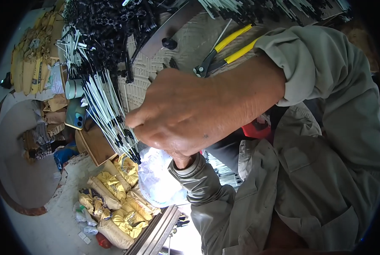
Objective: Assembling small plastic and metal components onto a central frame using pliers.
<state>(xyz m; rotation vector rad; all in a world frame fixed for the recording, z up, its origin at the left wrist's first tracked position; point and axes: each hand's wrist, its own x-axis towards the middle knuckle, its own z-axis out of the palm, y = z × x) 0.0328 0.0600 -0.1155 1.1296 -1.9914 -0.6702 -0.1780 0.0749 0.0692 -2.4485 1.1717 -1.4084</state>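
My right hand (173,112) is large in the middle, its back toward me and its fingers curled closed. Whatever it may hold is hidden beneath it. Behind it, only the wrist of my left hand (183,160) shows, coming out of a grey-green sleeve; its fingers are out of sight. Just left of my right hand lies a bundle of thin white rods with black ends (107,108). Pliers with yellow handles (224,49) rest beyond my right forearm on the patterned tabletop (187,46). A small round black part (169,43) lies nearby.
Black plastic parts (113,25) are heaped at the far left of the table, and more white rods (236,8) lie along its far edge. A phone (76,114) and a pale lidded cup (74,89) sit at the left. Yellow-and-brown packages (122,191) lie below.
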